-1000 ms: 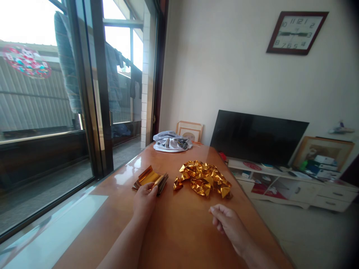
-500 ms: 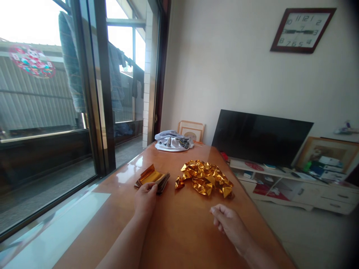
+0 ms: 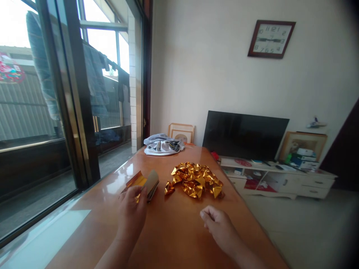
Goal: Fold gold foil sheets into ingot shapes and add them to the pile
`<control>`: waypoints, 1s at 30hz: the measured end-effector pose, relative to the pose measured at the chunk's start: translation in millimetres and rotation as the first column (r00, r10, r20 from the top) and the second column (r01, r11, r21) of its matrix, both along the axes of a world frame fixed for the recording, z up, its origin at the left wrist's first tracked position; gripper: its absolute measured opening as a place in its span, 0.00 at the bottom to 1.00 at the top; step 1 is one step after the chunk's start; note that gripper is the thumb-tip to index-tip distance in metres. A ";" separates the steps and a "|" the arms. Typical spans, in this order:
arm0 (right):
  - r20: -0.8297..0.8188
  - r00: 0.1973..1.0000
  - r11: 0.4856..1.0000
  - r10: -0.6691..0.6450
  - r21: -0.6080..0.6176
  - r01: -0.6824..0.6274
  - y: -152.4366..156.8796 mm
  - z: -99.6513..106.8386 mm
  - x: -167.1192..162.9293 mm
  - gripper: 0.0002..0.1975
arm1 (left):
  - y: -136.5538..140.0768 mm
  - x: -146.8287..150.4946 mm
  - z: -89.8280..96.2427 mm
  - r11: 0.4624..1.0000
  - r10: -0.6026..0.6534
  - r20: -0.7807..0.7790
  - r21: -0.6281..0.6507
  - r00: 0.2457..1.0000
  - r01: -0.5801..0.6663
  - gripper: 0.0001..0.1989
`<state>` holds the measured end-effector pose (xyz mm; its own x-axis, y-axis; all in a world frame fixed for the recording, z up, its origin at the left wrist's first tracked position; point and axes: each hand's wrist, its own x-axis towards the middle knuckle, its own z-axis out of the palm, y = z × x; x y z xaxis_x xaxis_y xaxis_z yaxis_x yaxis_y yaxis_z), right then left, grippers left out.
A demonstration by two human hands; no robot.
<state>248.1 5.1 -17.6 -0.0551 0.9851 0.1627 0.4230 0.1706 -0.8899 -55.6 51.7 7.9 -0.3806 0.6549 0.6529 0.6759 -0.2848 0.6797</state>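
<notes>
Windows [image 3: 70,101]: left, dark-framed, bright daylight beyond
Wall [image 3: 213,67]: far, pale, framed clock [image 3: 271,39] high on the right
Table [image 3: 174,231]: glossy brown, light reflected on its left
Television [image 3: 245,136]: far right, black, above a low white cabinet [image 3: 291,183]
Floor [image 3: 291,220]: right, pale

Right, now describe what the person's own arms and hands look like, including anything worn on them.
Both the left hand and the right hand are ungloved. The left forearm and right forearm are bare as far as they show, with no sleeve, watch or bracelet visible. Whether a thin ring is worn is too small to tell.
</notes>
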 end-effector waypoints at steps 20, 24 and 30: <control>-0.402 0.893 0.937 0.202 -0.185 -0.295 -10.3 14.2 -17.5 0.14 | -40.6 63.5 10.0 0.708 -0.458 0.624 -0.173 0.633 0.684 0.19; -0.381 0.920 0.929 0.093 -0.299 -0.218 -9.6 10.4 -16.7 0.14 | -33.6 65.7 -3.1 0.661 -0.387 0.653 -0.296 0.651 0.690 0.29; -0.319 0.947 0.917 0.036 -0.365 -0.158 -9.6 10.6 -12.0 0.13 | -30.0 62.9 -17.5 0.808 -0.458 0.113 -0.362 0.882 0.466 0.23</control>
<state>236.0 -4.5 -6.9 -0.1626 0.9662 -0.1999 0.1251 -0.1808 -0.9755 7.3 21.7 -9.6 0.0182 0.9457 0.3246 0.5141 -0.2873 0.8082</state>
